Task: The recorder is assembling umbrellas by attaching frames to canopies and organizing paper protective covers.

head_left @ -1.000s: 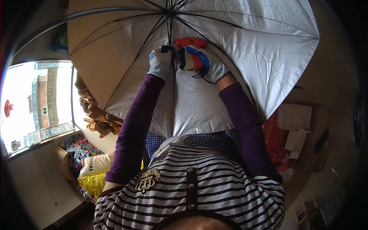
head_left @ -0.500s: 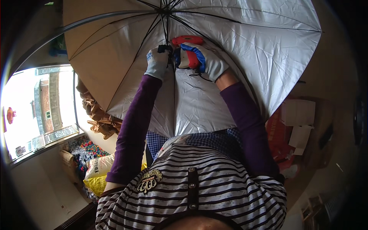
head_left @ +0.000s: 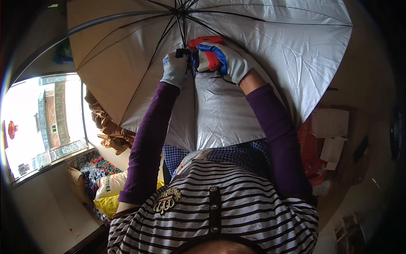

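Across the far half of the scene, an open umbrella (head_left: 304,53) is lying w/ its silvery inner side facing the wearer; thin black ribs (head_left: 262,20) are meeting at a dark hub (head_left: 180,12), far ctr. A dark rod (head_left: 105,19) is running from near the hub toward the far left, looking bent.

Left hand (head_left: 174,67), gloved in white w/ blue print, is closing its fingers on a small black piece (head_left: 182,53) just below the hub; can't tell exactly what it is. Right hand (head_left: 231,60), in a white & blue glove, is gripping a red-and-white tool (head_left: 204,62) b/w its fingers, just right of the black piece. A red part (head_left: 206,41) is showing just beyond; can't tell if it's joined to the tool.

Purple sleeves (head_left: 148,131) are covering both forearms; a striped top (head_left: 237,190) & blue checked cloth (head_left: 173,157) are filling the near ctr. Crumpled brown material (head_left: 112,133) is hanging left, nr a bright window (head_left: 36,122); a white-and-yellow sack (head_left: 111,186) is resting nearer. Pale sheets (head_left: 332,127) are lying over red material (head_left: 308,148), right.
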{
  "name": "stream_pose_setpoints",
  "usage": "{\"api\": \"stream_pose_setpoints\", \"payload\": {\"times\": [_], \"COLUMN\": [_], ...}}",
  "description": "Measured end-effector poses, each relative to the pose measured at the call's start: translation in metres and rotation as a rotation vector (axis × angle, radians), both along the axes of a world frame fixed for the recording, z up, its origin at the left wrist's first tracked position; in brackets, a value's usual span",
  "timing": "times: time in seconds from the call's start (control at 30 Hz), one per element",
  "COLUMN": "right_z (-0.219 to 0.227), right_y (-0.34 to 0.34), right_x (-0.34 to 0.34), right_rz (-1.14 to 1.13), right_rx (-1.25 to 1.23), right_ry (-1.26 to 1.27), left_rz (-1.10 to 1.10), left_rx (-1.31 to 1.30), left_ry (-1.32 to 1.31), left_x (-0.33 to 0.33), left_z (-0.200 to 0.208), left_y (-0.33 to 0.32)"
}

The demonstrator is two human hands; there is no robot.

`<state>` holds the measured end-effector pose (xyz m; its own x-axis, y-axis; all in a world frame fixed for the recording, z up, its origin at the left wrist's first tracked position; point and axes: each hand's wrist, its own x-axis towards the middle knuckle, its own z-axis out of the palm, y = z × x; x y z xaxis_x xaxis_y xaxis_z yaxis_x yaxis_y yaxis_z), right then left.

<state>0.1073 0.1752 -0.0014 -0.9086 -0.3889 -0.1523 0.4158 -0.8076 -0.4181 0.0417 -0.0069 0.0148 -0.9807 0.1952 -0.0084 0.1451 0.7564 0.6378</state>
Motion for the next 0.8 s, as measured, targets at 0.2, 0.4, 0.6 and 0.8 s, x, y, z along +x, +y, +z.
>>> {"api": "stream_pose_setpoints", "payload": {"times": [0.2,0.4,0.6,0.8], "right_z": [0.041,-0.021,-0.006,-0.002], "right_y": [-0.012,-0.020,-0.030,-0.053], "right_x": [0.004,-0.021,-0.014,-0.010], "right_rz": [-0.081,-0.071,-0.110,-0.067], "right_rx": [0.408,0.298,-0.133,-0.323], "right_ry": [-0.229,-0.221,-0.042,0.152], "left_rz": [0.001,-0.046,-0.158,-0.162], "left_rx": [-0.111,-0.259,-0.316,-0.515], "left_ry": [-0.030,0.076,0.304,0.416], "left_x": [0.008,0.012,-0.013,-0.056], "left_z": [0.020,0.018,0.016,0.046], "left_y": [0.007,0.020,-0.002,-0.029]}}
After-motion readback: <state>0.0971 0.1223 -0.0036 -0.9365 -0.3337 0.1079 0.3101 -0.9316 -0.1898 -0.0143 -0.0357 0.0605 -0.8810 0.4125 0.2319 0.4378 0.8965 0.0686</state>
